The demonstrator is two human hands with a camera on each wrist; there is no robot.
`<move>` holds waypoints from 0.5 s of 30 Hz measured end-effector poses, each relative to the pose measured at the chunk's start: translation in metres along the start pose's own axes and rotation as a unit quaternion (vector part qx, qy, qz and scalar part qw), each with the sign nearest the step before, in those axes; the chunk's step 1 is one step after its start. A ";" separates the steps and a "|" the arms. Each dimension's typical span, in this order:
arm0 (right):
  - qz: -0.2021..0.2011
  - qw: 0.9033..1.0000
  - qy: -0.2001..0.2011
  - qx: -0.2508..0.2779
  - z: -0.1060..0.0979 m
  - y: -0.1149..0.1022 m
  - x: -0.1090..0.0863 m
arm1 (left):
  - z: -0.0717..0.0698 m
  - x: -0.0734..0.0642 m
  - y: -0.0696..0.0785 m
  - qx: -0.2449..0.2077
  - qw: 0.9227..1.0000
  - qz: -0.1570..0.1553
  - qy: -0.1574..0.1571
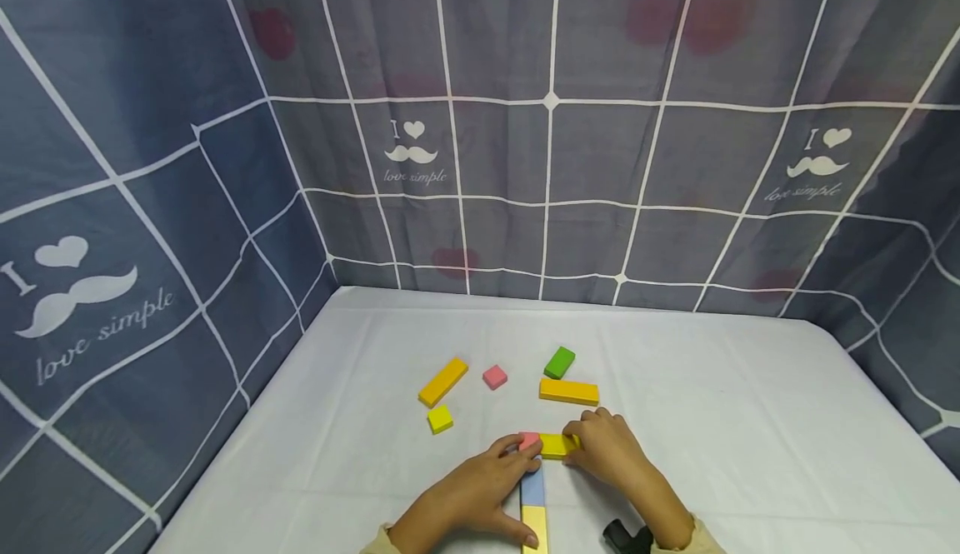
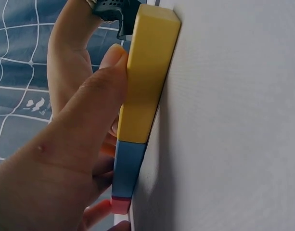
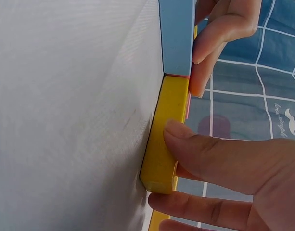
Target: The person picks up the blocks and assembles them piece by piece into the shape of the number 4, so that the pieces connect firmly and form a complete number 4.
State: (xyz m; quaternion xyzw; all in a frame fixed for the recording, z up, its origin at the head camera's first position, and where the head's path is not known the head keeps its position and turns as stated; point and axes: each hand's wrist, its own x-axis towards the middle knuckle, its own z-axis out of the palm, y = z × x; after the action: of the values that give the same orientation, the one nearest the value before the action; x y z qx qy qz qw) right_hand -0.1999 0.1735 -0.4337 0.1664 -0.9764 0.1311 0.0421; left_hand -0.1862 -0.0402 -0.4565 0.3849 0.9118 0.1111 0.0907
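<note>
Our right hand (image 1: 603, 446) pinches a bright yellow block (image 1: 555, 446) just beside a pink block (image 1: 529, 437); our left hand (image 1: 480, 483), its grip loose, touches that and a cream block (image 1: 534, 518). Between those two lies a blue block (image 1: 532, 489), in a line toward the table's (image 1: 750, 421) near edge. A green block (image 1: 559, 362) lies nearer the far edge.
</note>
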 end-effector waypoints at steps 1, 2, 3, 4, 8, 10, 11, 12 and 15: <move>0.001 1.000 -0.001 -0.002 0.000 0.000 0.000 | 0.000 0.000 0.000 0.000 1.000 0.001 0.000; 0.002 1.000 -0.002 -0.003 -0.001 0.000 0.000 | -0.001 0.000 0.001 -0.001 1.000 0.001 0.000; 0.002 1.000 -0.003 -0.002 -0.001 0.000 0.000 | -0.001 0.000 0.001 -0.003 1.000 0.000 -0.002; 0.001 1.000 -0.004 -0.002 -0.001 0.000 0.000 | -0.001 0.000 0.001 -0.004 1.000 -0.003 -0.002; 0.000 1.000 -0.006 -0.004 -0.003 0.000 0.001 | -0.003 0.000 0.001 -0.011 1.000 -0.009 -0.005; 0.001 1.000 -0.005 -0.006 -0.002 0.001 0.002 | -0.002 0.000 0.001 -0.015 1.000 -0.009 -0.005; 0.002 1.000 -0.006 -0.005 -0.002 0.001 0.002 | -0.002 0.000 0.001 -0.017 1.000 -0.009 -0.005; 0.003 1.000 -0.007 -0.004 -0.002 0.001 0.001 | -0.002 0.000 0.001 -0.020 1.000 -0.011 -0.007; 0.004 1.000 -0.010 0.002 -0.001 0.001 0.000 | -0.001 0.000 0.001 -0.026 0.999 -0.014 -0.014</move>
State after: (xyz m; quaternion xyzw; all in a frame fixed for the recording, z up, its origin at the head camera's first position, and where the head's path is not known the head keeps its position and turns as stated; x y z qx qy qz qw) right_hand -0.1998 0.1744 -0.4334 0.1638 -0.9772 0.1312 0.0310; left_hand -0.1857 -0.0391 -0.4551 0.3708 0.9126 0.1280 0.1149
